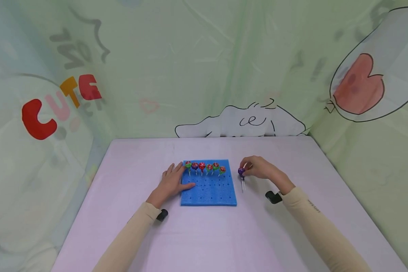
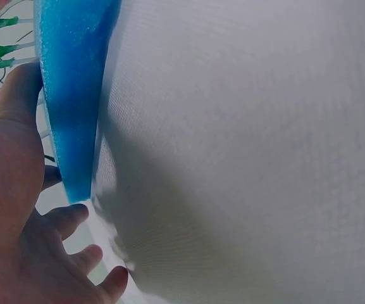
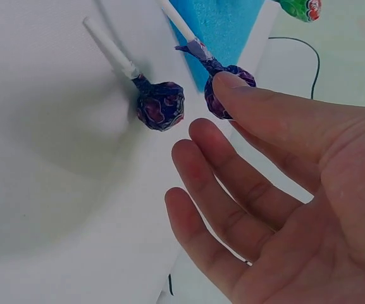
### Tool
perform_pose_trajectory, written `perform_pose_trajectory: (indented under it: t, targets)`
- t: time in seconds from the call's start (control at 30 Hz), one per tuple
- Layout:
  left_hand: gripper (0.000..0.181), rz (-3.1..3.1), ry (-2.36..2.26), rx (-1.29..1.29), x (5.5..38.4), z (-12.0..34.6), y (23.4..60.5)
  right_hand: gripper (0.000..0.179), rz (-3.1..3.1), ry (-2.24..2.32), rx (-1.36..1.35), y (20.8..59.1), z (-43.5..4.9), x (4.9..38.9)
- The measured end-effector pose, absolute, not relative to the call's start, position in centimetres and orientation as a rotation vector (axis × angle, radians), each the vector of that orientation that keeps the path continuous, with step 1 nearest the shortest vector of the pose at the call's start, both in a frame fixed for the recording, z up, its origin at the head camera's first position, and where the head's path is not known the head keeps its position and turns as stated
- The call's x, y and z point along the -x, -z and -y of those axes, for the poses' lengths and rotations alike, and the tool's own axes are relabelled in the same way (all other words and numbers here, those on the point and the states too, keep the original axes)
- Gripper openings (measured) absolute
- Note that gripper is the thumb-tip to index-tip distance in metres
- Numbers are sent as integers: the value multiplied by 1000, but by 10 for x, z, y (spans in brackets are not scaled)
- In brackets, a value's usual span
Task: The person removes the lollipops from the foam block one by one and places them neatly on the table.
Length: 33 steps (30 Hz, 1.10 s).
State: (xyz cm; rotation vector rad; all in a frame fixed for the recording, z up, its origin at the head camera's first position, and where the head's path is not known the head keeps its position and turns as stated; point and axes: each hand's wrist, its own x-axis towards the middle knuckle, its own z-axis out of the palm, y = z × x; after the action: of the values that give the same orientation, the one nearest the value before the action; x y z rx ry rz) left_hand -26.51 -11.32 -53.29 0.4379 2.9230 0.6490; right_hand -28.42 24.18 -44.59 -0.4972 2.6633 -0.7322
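My right hand [image 1: 258, 167] is just right of the blue foam board [image 1: 210, 194], and pinches a purple-wrapped lollipop [image 3: 215, 106] by its candy end between thumb and index finger, white stick pointing away. Close beside it, a second purple lollipop [image 3: 161, 106] lies on the table, untouched by the other fingers. My left hand [image 1: 171, 183] rests at the board's left edge, thumb stretched over the top and fingers spread. Along the board's far side stands a row of several lollipops on white sticks, among them a red one [image 1: 201, 166], a purple one [image 1: 195, 165] and green ones [image 1: 215, 165].
Rows of small holes cover the nearer part of the board. The pale table [image 1: 204, 238] is walled by printed cloth [image 1: 176, 68] at the back and both sides. A black wrist camera [image 1: 273, 197] sits at the right sleeve, another [image 1: 162, 215] at the left.
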Motion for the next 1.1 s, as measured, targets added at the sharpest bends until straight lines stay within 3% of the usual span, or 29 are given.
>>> perform_pose_trajectory:
  t: [1.1]
  targets:
    - [89,-2928,-644,-450,265,114,532,23,-2653,571,389,460,-265,301]
